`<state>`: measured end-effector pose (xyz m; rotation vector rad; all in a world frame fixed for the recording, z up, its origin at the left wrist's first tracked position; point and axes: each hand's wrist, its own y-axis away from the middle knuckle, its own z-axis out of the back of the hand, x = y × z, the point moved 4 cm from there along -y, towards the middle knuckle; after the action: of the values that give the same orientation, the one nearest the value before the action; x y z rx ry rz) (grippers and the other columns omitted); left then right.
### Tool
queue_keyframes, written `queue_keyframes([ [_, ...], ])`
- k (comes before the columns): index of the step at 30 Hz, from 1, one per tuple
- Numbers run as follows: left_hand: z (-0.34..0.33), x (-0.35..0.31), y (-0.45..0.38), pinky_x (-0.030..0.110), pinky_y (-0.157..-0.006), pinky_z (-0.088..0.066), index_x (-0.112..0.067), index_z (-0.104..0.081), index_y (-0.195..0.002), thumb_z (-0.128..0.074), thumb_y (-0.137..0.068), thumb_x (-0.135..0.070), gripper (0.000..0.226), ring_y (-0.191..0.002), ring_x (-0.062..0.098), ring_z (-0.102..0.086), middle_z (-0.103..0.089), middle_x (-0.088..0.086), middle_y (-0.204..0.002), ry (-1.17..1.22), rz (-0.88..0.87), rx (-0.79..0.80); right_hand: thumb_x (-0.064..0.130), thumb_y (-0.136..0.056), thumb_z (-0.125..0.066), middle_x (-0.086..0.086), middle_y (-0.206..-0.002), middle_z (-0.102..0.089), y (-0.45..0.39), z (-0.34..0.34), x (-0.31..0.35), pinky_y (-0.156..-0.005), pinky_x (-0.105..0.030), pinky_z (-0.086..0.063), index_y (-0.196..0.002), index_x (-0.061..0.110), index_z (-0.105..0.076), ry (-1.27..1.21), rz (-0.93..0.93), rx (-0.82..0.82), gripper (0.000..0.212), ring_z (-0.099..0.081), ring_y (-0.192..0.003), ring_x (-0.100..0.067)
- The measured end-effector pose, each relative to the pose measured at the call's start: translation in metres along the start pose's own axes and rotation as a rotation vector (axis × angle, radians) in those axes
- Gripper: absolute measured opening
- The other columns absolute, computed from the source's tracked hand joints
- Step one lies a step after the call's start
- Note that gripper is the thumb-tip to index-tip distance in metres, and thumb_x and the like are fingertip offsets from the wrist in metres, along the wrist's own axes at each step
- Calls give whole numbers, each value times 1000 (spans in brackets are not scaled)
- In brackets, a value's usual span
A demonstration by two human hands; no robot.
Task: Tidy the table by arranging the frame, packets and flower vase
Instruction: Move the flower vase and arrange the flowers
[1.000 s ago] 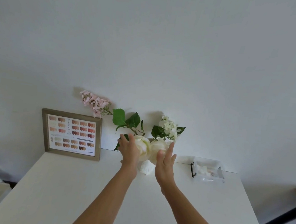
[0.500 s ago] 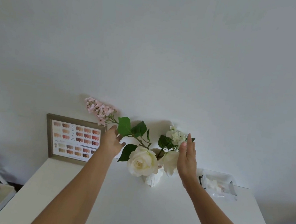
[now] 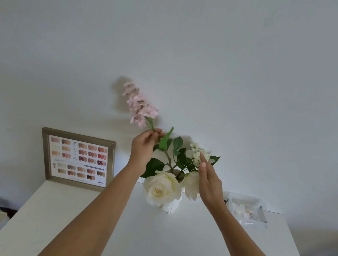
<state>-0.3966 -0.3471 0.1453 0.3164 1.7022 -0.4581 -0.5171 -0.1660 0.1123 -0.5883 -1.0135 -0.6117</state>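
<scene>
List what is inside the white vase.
The white vase holds two cream roses, leafy green stems, small white blossoms and a pink flower spike. The blooms hide its opening and inside.

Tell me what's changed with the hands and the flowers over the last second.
Both hands left the white roses. The left hand moved up and pinched the stem of the pink flower sprig, which now stands more upright. The right hand moved right and, open, touches the small white blossoms. The vase, frame and packets stayed put on the table.
</scene>
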Motion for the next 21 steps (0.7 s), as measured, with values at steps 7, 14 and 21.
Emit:
queue_keyframes([
  [7,-23,25,8,28,-84,-57,-29,-70,-87,-55,-90,-9,25,-86,9,-70,-74,-5,-91,-165,-22,193,45,-99,-25,11,-149,-40,4,0,-1,-119,-42,-23,-142,36,-36,-14,-19,-7,45,-25,-143,-10],
  [14,-23,32,9,24,-88,-55,-32,-71,-85,-56,-90,-9,29,-88,5,-69,-73,-9,-90,-235,-34,230,45,-99,-26,7,-147,-43,5,1,-5,-116,-44,-29,-141,32,-39,-32,-41,-16,46,-33,-140,-12],
  [21,-22,48,19,27,-90,-50,-21,-72,-94,-57,-90,-13,17,-96,14,-65,-71,-3,-96,-381,-13,272,44,-100,-25,10,-146,-44,6,1,-2,-116,-37,-28,-140,36,-39,-44,-55,-21,44,-33,-139,-11],
])
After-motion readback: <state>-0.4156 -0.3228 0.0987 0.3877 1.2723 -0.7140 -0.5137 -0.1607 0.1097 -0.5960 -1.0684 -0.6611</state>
